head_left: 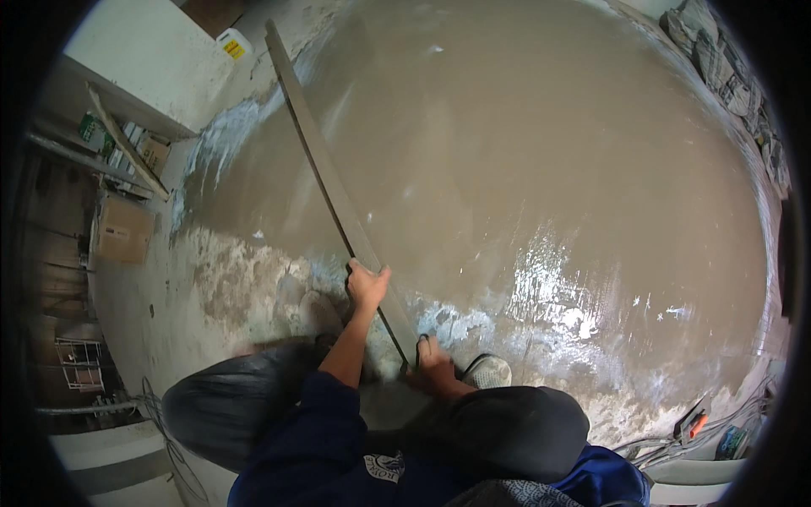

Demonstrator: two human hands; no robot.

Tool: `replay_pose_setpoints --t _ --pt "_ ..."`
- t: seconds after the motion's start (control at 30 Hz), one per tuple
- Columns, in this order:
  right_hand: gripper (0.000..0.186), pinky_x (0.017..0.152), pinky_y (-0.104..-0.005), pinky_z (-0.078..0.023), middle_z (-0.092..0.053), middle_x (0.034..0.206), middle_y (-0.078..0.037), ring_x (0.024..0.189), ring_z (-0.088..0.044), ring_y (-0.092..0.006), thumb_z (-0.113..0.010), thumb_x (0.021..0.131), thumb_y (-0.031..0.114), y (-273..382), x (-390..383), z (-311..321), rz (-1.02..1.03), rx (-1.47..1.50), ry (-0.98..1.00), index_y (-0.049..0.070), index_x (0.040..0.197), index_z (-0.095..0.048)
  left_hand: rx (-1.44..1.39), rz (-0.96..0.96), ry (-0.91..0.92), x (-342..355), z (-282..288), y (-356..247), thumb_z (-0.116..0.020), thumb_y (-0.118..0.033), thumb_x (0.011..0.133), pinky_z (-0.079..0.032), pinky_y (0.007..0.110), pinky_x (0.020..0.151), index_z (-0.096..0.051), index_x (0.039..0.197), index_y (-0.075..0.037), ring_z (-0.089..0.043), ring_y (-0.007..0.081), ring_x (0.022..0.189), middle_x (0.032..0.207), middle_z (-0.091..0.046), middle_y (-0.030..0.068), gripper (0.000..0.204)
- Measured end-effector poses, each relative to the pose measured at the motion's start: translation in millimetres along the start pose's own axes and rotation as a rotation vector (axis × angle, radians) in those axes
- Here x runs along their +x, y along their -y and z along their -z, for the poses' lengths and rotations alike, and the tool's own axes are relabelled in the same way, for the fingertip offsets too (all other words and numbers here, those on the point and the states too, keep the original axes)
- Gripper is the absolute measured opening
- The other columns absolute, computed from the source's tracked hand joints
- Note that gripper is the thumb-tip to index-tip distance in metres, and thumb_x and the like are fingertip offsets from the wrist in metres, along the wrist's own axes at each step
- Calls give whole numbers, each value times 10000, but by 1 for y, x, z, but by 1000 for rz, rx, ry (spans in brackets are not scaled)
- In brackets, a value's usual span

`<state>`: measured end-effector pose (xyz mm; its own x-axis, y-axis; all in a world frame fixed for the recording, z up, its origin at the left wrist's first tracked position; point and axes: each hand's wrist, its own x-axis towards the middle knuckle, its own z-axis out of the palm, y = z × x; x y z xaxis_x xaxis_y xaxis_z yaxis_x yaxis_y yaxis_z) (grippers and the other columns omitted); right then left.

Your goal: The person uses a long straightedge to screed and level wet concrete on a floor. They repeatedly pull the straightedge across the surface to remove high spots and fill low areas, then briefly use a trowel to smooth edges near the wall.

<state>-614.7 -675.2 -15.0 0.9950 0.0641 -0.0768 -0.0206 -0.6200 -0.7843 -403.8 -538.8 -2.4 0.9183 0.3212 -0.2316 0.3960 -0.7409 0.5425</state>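
Observation:
A long, straight grey board like a screed straightedge lies slanted across a smooth, wet grey-brown floor layer. It runs from the far left down to between my knees. My left hand is closed around the board partway up from its near end. Down at that end, my right hand grips it too, with a small dark loop beside the fingers. Part of the right hand's grip is hidden. I am crouching, one shoe just right of my right hand, on the rough near edge of the layer.
A white jug stands beyond the board's far end. Cardboard boxes and a leaning wooden strip are at left. Grey sacks line the far right. Cables and an orange-handled tool lie at the near right.

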Motion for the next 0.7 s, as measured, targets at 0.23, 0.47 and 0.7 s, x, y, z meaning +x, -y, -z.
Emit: replay_pose_setpoints --t 0.23,0.47,0.7 --pt "670 689 -492 -539 -551 1087 -230 846 -632 -424 -785 675 261 0 0 -4 1 -30 2 -55 1198 -510 19 20 -5 -2 -5 2 -794 -306 737 -513 496 885 -433 1241 104 -670 431 958 928 -699 246 744" --pt "673 683 -490 -537 -534 1092 -217 844 -632 -419 -790 699 286 1 0 -2 -24 -24 37 -44 1205 -493 48 27 1 -6 -4 -7 -790 -304 745 -520 490 873 -401 1269 117 -677 428 929 898 -704 229 776" --pt "657 690 -490 -536 -529 1090 -205 865 -626 -413 -775 711 300 -4 -1 -6 -38 -36 39 -31 1201 -489 67 67 76 -8 2 -15 -783 -327 760 -520 477 894 -383 1304 92 -667 420 992 996 -685 263 795"
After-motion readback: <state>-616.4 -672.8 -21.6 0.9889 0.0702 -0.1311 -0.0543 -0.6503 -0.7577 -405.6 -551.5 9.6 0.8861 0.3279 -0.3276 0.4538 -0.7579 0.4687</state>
